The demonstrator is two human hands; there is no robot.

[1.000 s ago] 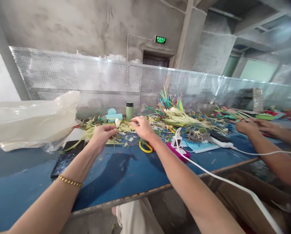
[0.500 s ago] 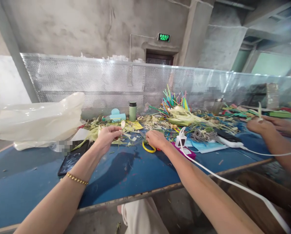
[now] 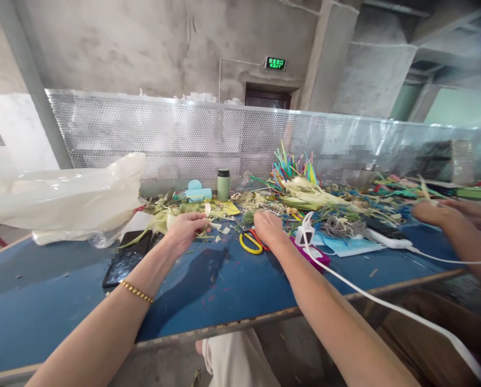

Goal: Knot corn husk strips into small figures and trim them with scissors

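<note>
Your left hand (image 3: 187,230) pinches a small pale strip (image 3: 207,209), standing up from its fingertips. Your right hand (image 3: 268,228) has curled fingers; I can't tell if they hold anything. The yellow-handled scissors (image 3: 243,247) lie just left of those right fingers, a bit toward you, handle end nearest you. Far past your fingers, a green sign (image 3: 275,64) says "EXIT" under Chinese writing.

Head-worn view forward over hands (image 3: 184,232)

Fingertips of the right hand (image 3: 269,230) out of sight.
</note>
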